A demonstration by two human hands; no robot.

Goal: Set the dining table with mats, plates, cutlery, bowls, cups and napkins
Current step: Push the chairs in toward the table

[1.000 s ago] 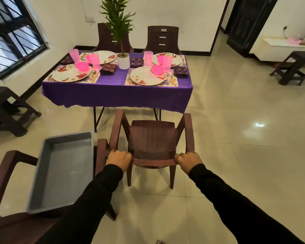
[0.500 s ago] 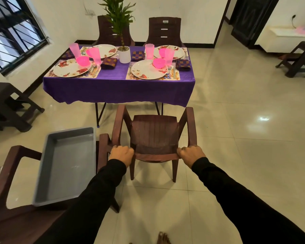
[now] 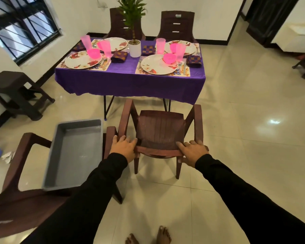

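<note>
Two hands, left [image 3: 124,148] and right [image 3: 192,151], rest spread-fingered on the chair back [image 3: 158,153], palms hidden.

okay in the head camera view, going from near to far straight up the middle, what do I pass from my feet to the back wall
Bare feet → hands on the back of the brown chair → edge of the purple tablecloth → near plate → white plant pot → two chairs on the far side.

Glossy cream floor tiles [image 3: 245,120]; barred window [image 3: 23,27]; white walls [image 3: 209,16].
</note>
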